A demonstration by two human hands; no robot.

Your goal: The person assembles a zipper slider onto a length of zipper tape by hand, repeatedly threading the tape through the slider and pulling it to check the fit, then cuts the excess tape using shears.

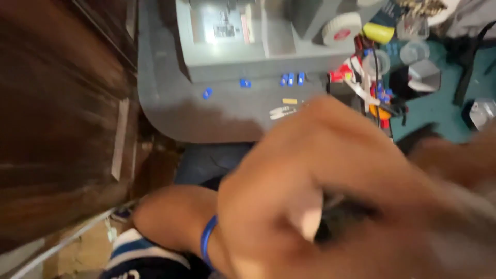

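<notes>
Grey counter (170, 103) is carrying small blue clips (291, 79), well apart from the left hand (289, 201). Its fingers (305, 219) are clenching, contents too blurred to tell (right hand not visible). Judgement: moving blind, the hand could knock the cluttered tools (372, 88).

Left hand (310, 191) filling the view close to the camera, blurring, fingers curling into a loose fist, wrist wearing a blue band (207, 243), right hand unclear.
</notes>
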